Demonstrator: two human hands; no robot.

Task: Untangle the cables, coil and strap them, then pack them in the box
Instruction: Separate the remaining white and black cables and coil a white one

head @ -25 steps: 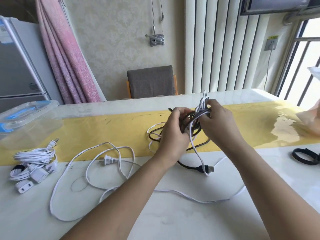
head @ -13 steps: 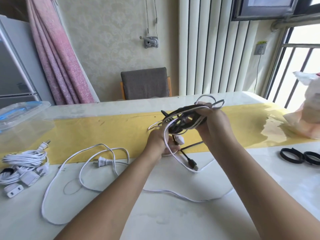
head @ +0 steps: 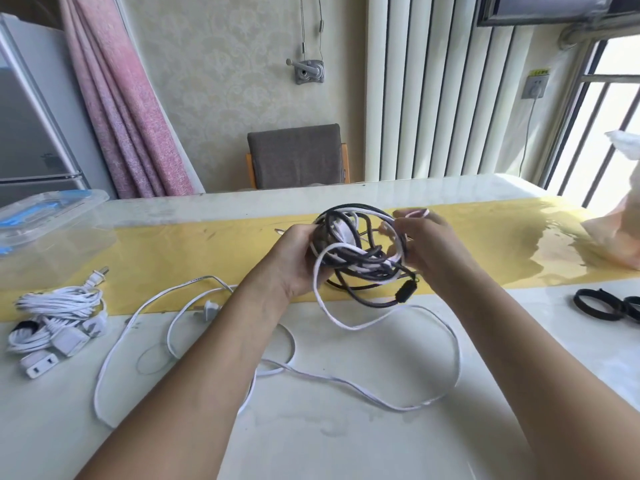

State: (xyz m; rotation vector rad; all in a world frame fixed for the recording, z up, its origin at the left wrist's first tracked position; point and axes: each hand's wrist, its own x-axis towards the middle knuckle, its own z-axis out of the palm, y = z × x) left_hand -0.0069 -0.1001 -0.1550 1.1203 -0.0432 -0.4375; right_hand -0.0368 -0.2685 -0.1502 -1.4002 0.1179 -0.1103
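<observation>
A tangled bundle of black and white cables (head: 360, 251) is lifted above the middle of the table. My left hand (head: 294, 261) grips its left side. My right hand (head: 429, 247) grips its right side, fingers curled into the loops. A black plug end (head: 403, 292) dangles under the bundle. A long white flat cable (head: 453, 344) trails from it in loops over the table. Another white cable with a plug (head: 207, 308) lies loose at left. A coiled white cable (head: 57, 315) with a black strap lies at far left. The clear plastic box (head: 52, 226) with a blue-handled lid stands behind it.
Black strap rings (head: 594, 304) lie at the right on the white table (head: 346, 438). A yellow runner (head: 173, 251) crosses the table. A pale plastic bag (head: 620, 233) sits at far right. A grey chair (head: 296, 155) stands behind the table.
Both hands turned the bundle and now hold it by its two sides as a rounder ball. The left hand rose from below to the bundle's left side.
</observation>
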